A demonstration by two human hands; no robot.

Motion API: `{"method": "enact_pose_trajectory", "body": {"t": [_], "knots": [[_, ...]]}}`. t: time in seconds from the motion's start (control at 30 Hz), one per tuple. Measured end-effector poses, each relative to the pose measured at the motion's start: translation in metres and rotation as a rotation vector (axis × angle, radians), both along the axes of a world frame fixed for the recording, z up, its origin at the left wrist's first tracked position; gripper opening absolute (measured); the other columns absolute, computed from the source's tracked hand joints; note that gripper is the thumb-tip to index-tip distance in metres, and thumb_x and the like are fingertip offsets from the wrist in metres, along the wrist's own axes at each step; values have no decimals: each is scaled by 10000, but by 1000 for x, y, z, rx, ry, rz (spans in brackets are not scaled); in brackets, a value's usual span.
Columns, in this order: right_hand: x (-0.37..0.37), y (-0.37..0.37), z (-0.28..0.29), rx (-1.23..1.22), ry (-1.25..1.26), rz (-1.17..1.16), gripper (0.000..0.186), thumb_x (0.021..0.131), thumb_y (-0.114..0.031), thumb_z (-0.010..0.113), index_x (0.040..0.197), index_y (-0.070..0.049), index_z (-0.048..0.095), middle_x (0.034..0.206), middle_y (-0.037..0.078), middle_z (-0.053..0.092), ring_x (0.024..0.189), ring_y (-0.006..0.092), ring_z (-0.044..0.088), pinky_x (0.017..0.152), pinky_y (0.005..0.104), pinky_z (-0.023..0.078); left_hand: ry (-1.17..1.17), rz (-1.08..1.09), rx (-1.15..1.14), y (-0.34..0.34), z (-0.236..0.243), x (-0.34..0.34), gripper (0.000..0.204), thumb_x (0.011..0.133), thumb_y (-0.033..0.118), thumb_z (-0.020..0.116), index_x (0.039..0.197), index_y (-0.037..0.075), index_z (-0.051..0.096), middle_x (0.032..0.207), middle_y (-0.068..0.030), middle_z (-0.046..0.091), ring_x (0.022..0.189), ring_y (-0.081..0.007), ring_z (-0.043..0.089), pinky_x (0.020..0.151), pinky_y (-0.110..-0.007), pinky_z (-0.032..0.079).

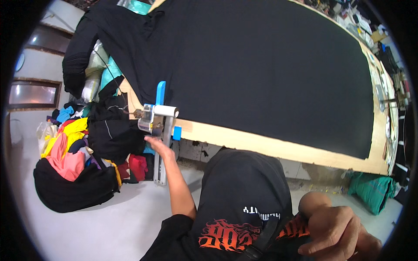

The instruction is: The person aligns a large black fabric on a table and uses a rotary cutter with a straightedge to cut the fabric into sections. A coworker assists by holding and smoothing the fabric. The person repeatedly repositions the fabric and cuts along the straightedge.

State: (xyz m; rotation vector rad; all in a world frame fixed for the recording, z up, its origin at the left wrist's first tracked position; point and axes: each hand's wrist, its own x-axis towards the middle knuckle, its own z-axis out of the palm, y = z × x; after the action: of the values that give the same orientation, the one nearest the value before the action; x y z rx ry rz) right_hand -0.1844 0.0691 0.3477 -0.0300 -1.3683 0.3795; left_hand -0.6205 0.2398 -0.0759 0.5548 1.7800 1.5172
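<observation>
A cloth end cutter (157, 112) with a white cylinder, a clear guard and blue parts stands at the table's near left edge, on a metal rail (160, 172) that juts out past the edge. Just below the cutter, my left hand (160, 146) lies across the rail, its visible fingers stretched out to the left. Large and close at the lower right, my right hand (334, 232) has its fingers curled in; anything inside them is hidden. Black fabric (270, 74) is spread over the pale wooden table (261, 145), bunched and hanging off its left end.
On the floor at left lies a heap of coloured clothes (65, 156) beside a black bundle (76, 187). A cord (107, 67) runs down to the cutter. Stuffed sacks (93, 65) stand behind the hanging fabric. A green sack (370, 189) sits under the table's right end.
</observation>
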Motion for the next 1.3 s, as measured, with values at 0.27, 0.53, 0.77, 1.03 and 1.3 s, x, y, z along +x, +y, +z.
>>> {"method": "enact_pose_trajectory", "body": {"t": [0.27, 0.53, 0.77, 1.03, 1.3], "knots": [[38, -46, -13, -677, -235, -293, 370, 979, -178, 745, 1343, -117, 762, 1101, -11, 696, 662, 211, 658, 539, 370, 488, 17, 28, -268, -89, 12, -113, 1093, 1109, 824, 387, 1674, -111, 374, 1715, -285, 464, 1582, -355, 478, 1304, -431, 371], [-39, -32, -31, -558, -290, -297, 380, 941, -201, 735, 1304, -94, 768, 874, 2, 625, 701, 206, 637, 650, 324, 544, 113, -240, -410, -51, 40, -102, 1143, 1051, 852, 516, 1708, -63, 318, 1680, -284, 485, 1550, -368, 508, 1314, -422, 357], [-41, 17, -9, -472, -622, -653, 269, 885, -338, 802, 937, -75, 801, 833, 26, 691, 678, 169, 564, 553, 269, 384, -79, -595, -160, 111, 47, 11, 1129, 1069, 717, 635, 1758, -64, 199, 1777, -323, 328, 1615, -386, 455, 1333, -465, 387], [-126, 84, -11, -399, -741, -587, 172, 971, -258, 809, 1047, -110, 850, 1088, 86, 829, 726, 190, 589, 583, 297, 387, -224, -1189, 365, 306, 170, 179, 533, 1215, 354, 506, 1606, 0, 584, 1512, -192, 713, 1358, -284, 712, 1087, -367, 561], [-112, 178, -225, -1267, -504, -695, 527, 1080, -40, 652, 1604, -69, 602, 1616, 197, 629, 1465, 346, 640, 1230, 449, 508, 22, -1359, 366, 217, 123, 111, 253, 1178, 116, 574, 1305, -14, 750, 1148, -102, 799, 975, -136, 749, 820, -280, 571]]}}
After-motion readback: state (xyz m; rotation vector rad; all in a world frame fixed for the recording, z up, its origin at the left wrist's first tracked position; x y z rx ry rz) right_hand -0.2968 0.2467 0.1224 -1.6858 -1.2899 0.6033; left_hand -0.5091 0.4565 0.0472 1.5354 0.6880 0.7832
